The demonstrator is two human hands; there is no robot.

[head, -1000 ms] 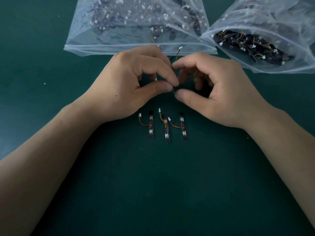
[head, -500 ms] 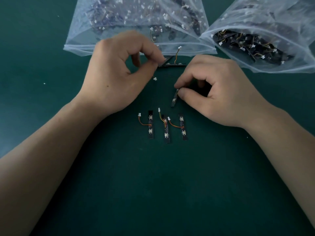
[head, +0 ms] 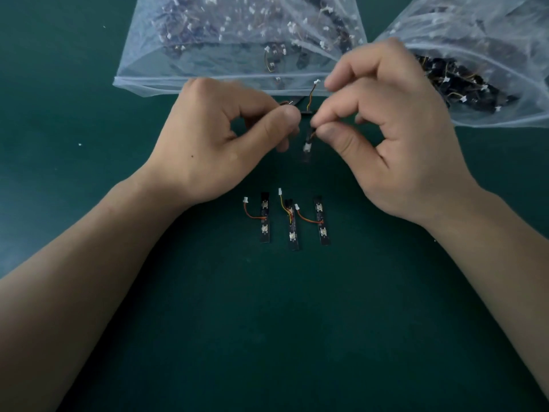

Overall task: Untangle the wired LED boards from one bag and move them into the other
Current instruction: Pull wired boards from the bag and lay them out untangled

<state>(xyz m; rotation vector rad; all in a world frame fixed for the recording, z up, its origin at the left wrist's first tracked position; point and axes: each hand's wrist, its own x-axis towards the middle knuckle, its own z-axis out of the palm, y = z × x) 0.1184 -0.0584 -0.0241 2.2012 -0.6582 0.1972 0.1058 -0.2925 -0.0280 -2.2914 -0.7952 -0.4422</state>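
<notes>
My left hand (head: 219, 144) pinches the wire end of a small tangle of LED boards (head: 306, 110) between thumb and forefinger, just below the mouth of the left clear bag (head: 208, 69). My right hand (head: 395, 138) pinches a black LED board (head: 307, 144) that hangs down between the two hands; a white connector on an orange wire (head: 316, 82) sticks up by its forefinger. Three separated boards lie in a row on the mat: left (head: 265, 217), middle (head: 292, 224), right (head: 322, 220). The right clear bag (head: 490, 93) holds several dark boards.
The green mat (head: 297, 322) stretches wide and bare toward me under both forearms. Both bags lie at the far edge, their mouths facing me, the right one partly behind my right hand. Small white specks (head: 79, 144) dot the mat at left.
My right hand has risen and moved up toward the bags with its board. My left hand has come lower and to the right, so both hands now meet at the tangle.
</notes>
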